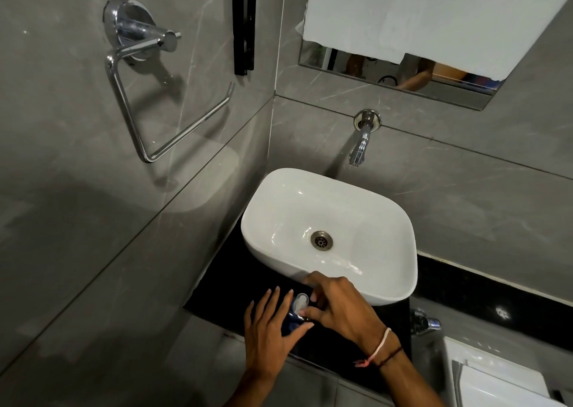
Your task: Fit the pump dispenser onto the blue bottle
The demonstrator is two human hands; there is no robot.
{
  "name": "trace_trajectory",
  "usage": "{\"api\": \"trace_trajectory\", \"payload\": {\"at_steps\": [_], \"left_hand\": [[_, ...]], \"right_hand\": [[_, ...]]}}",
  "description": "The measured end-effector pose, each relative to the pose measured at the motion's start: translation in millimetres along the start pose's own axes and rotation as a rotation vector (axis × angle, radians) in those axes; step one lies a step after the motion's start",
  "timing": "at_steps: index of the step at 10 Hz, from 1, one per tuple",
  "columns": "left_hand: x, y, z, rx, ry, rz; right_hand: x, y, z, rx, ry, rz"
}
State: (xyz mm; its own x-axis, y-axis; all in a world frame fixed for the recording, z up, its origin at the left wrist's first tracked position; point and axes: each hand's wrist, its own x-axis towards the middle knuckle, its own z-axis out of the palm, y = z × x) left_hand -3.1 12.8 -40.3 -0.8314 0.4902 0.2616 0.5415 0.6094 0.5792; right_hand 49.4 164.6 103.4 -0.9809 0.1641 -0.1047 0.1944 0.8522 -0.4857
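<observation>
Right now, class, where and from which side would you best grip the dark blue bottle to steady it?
Probably the dark blue bottle's body below its white pump top, from the left: the right hand already works the top, and the left hand is there.

A white basin [328, 220] sat on a black counter [465, 285], its drain [321, 240] in the middle. A tap [361, 140] jutted from the far wall below a mirror [403, 75]. A chrome towel ring [148, 96] hung on the left wall.
</observation>
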Motion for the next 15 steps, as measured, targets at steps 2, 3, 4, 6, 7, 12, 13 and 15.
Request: {"api": "trace_trajectory", "payload": {"at_steps": [2,3,4,6,7,12,13,15], "left_hand": [[-2,-2,0,0.004,-0.018,0.029],[0,-2,-3,0.008,-0.045,0.022],[-1,-1,-4,0.004,-0.052,0.025],[3,-1,-5,0.012,-0.015,0.046],[7,-5,-8,0.027,-0.012,0.069],[58,-92,-84,0.087,0.013,-0.104],[56,-92,-88,0.089,0.035,-0.085],[61,-76,-92,0.090,0.115,-0.017]], "right_hand": [[4,-1,14,-0.032,0.016,-0.052],[6,2,18,-0.034,0.018,-0.081],[6,5,18,0.009,0.011,-0.075],[1,21,14,0.023,0.104,-0.019],[1,31,13,-0.088,0.209,-0.020],[-4,58,59,-0.455,0.246,0.253],[-3,59,59,-0.477,0.248,0.253],[-2,62,63,-0.453,0.247,0.256]]}}
